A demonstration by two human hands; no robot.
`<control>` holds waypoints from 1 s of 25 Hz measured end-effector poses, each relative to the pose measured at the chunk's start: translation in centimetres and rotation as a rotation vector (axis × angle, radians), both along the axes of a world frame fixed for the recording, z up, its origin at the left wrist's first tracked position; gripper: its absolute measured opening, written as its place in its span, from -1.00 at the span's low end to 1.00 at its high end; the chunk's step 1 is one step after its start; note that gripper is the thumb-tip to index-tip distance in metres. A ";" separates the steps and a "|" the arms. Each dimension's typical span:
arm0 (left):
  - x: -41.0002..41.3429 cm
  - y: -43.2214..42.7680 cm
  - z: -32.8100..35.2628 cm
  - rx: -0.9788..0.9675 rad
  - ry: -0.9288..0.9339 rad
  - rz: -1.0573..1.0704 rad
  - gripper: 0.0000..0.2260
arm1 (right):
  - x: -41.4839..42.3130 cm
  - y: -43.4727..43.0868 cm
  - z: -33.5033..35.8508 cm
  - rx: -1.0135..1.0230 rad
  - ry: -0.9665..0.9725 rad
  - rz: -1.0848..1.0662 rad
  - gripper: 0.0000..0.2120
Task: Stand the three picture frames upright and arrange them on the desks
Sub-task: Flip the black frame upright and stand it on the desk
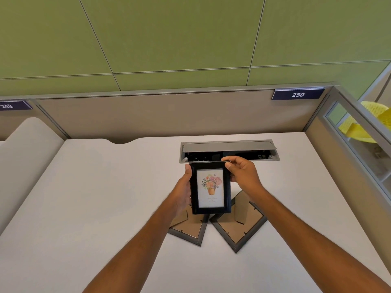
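Far left of the cable tray (229,152): a blue tag reading 249 (14,106) on the partition, and the rounded end of the neighbouring desk (27,149).

Nearer the tray, on its left and toward me: my left hand (183,190) wraps the left edge of the black picture frame (210,188), thumb on the front, fingers behind and out of sight. The frame is lifted off the white desk (95,197), picture side facing me (a pot of flowers, print below too small to read). Its top edge sits just short of the tray's near rim.

Below that frame, farther from the tray: two more frames lie face down on the desk, brown backings up. The left face-down frame (190,229) is partly hidden by the held frame and my left wrist. The right face-down frame (239,226) has its stand flap showing. Their corners meet, or nearly; I cannot tell whether they touch.

Right of the held frame: my right hand (243,174) pinches its top right corner, thumb and forefinger closed narrow on the edge, hovering at the tray's near rim.

Above the tray's right end: a tag reading 250 (298,94). Far right, past the glass divider (359,144): something yellow and perforated (366,125).
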State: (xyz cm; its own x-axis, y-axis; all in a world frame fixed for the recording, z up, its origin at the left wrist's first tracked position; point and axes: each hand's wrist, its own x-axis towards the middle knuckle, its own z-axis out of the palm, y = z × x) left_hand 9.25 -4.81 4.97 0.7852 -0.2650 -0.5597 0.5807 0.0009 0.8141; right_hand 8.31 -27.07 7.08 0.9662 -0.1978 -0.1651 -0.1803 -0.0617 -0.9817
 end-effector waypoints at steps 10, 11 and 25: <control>0.1 -0.2 -1.3 -0.114 -0.166 0.069 -0.50 | -1.0 1.1 -0.5 0.030 0.034 -0.011 -0.75; 0.3 -0.3 -1.4 -0.100 -0.165 0.069 -0.47 | -0.8 1.2 -0.6 0.019 0.035 -0.004 -0.77; 6.2 -2.3 -1.5 -0.024 -0.034 -0.049 -0.43 | 4.5 0.7 -2.7 -0.124 0.074 -0.092 -0.62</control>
State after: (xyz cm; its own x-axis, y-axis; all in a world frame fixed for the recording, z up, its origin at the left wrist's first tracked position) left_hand 15.49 -7.12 3.47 0.7897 -0.3161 -0.5258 0.5522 -0.0072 0.8337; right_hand 12.85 -26.38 4.42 0.9292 -0.3084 -0.2037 -0.2622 -0.1617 -0.9514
